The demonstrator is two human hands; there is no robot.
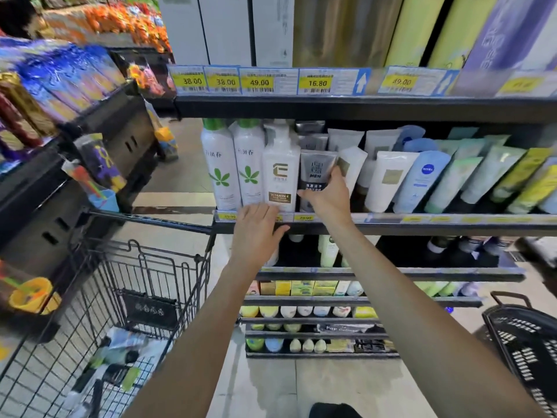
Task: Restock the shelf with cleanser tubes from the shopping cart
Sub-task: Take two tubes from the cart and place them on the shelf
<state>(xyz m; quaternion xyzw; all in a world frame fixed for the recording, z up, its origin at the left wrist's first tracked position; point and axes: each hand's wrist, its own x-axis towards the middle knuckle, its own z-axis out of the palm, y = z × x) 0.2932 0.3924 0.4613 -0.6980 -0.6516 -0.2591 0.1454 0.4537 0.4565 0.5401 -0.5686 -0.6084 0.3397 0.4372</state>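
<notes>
Head view: right hand point(327, 197) grips the dark grey cleanser tube point(316, 173) — upright on the shelf point(422, 226), beside the white pump bottle point(281, 173). Left hand point(257, 229) — fingers straight, holding nothing — rests at the shelf edge. Shopping cart point(99, 312) lower left holds more tubes.

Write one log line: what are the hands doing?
right hand: holds grey MEN tube on shelf | left hand: open at shelf edge | cart: tubes remain

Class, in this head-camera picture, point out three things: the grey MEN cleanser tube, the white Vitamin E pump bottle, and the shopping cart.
grey MEN cleanser tube point(317, 170): head view, on its printed front, above the right hand.
white Vitamin E pump bottle point(281, 173): head view, on the gold logo.
shopping cart point(156, 268): head view, on its wire end wall.
</notes>
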